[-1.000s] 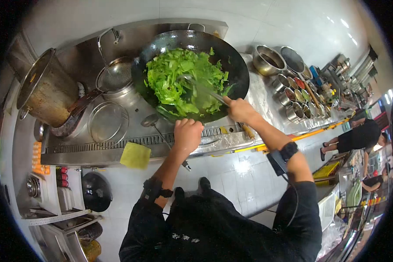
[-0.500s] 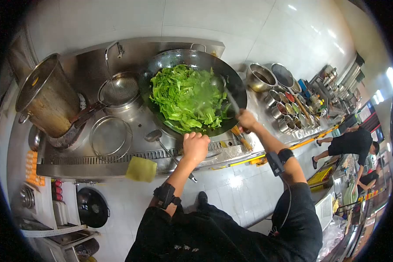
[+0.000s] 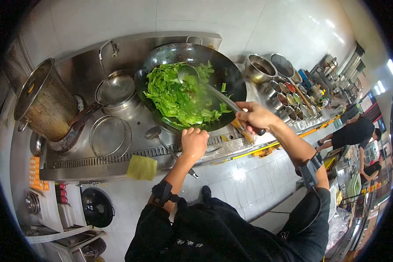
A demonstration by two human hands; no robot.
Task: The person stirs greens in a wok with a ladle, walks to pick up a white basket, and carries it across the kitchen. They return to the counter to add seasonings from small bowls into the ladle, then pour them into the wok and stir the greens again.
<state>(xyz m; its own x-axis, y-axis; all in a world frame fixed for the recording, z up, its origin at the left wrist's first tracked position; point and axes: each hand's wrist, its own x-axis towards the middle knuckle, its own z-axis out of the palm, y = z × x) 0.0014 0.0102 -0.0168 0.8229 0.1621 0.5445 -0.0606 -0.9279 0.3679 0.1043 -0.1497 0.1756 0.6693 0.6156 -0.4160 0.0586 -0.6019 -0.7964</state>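
Observation:
A large black wok sits on the steel range, holding a heap of chopped leafy greens. My left hand is closed at the wok's near edge; the part it grips is hidden under the fingers. In my right hand is the long handle of a metal ladle. The ladle's bowl rests among the greens toward the far side, its handle slanting down to the right. A second ladle lies on the range left of my left hand, near a folded yellow-green cloth on the front edge.
To the left stand a tall stained pot, a strainer and a wire ring. On the right are steel bowls and several seasoning containers. A brush lies by the wok. Other people work farther right.
My right hand has shifted right and slightly toward me. The ladle's bowl has swung from the wok's right side leftward over the greens, which now bunch more to the left.

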